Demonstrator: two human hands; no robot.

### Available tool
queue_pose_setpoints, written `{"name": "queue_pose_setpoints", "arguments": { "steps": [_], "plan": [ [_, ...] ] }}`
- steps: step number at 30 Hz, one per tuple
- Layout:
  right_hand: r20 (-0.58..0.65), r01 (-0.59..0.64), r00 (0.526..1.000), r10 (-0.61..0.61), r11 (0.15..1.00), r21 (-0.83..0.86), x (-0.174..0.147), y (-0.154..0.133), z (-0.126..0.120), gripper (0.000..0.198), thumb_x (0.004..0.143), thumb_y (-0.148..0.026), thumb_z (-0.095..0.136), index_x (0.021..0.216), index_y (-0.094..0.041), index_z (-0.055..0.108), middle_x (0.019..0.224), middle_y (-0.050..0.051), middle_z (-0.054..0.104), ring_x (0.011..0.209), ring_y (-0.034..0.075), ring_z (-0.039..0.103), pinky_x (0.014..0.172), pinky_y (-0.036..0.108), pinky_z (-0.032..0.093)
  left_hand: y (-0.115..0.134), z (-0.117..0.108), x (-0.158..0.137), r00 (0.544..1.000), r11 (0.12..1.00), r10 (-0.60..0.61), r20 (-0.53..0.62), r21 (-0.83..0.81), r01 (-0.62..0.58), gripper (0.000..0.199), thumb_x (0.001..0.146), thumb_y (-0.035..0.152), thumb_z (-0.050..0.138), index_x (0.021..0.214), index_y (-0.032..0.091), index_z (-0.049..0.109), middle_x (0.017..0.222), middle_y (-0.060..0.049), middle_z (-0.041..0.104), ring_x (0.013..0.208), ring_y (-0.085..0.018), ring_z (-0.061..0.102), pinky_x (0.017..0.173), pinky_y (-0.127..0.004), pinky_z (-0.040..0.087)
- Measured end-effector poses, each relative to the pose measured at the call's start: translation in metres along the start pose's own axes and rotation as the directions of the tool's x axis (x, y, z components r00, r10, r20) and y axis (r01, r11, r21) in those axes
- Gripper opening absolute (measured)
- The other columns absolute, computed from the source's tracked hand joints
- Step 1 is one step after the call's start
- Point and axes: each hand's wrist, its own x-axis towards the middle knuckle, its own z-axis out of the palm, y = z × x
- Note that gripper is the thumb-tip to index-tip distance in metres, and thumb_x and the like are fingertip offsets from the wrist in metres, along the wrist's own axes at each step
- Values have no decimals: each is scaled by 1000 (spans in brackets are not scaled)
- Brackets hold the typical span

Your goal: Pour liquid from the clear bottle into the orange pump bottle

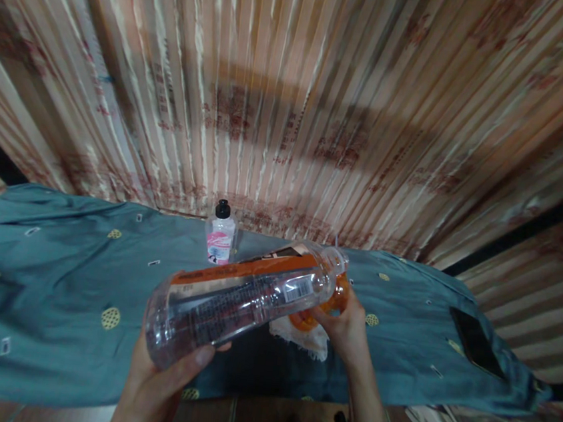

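Observation:
My left hand (158, 379) is wrapped round the base of a large clear plastic bottle (237, 293) with an orange and dark label. That bottle lies tilted almost level, its uncapped-looking neck pointing right. My right hand (352, 332) grips an orange see-through container (338, 294) at the bottle's mouth. The big bottle hides much of this container, so its exact kind and whether the two touch I cannot tell. Under the container lies a white frayed cloth (311, 340). Behind the big bottle stands a small clear bottle (220, 238) with a black cap and pink label.
A teal cloth with yellow pineapple prints (64, 269) covers the table. A dark flat phone-like thing (476, 342) lies at the right. Pleated patterned curtains (283, 104) hang close behind the table. Tiled floor shows along its front edge.

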Motion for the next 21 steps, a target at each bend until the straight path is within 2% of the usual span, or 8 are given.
{"name": "queue_pose_setpoints", "arguments": {
  "steps": [3,10,15,21],
  "plan": [
    [-3,9,1000,-9,1000,8,0,0,0,54,66,-43,84,112,-22,67,104,10,82,93,31,79,82,45,64,0,1,-1,1000,1000,-3,-8,-16,3,91,49,31,98,133,33,65,107,-4,79,82,-29,77,58,-33,65],
    [8,-24,1000,24,1000,-8,0,4,-1,58,64,-42,85,115,-21,66,102,10,82,91,32,79,82,46,64,2,2,-1,1000,1000,-1,0,-15,1,89,48,33,99,131,30,66,104,-5,80,78,-28,76,57,-33,65],
    [11,-35,999,35,999,1,0,2,-1,56,63,-43,86,112,-22,66,104,11,82,92,33,78,83,46,63,2,3,-3,1000,999,10,-26,-36,-10,91,48,28,99,133,34,64,104,-1,80,79,-27,76,56,-31,65],
    [15,-16,1000,16,1000,24,0,-4,-1,48,66,-38,83,109,-23,66,100,8,82,89,30,79,78,41,63,3,0,0,999,1000,4,40,-6,-4,80,51,31,98,125,27,68,101,-6,79,83,-30,76,59,-34,65]
  ]
}}
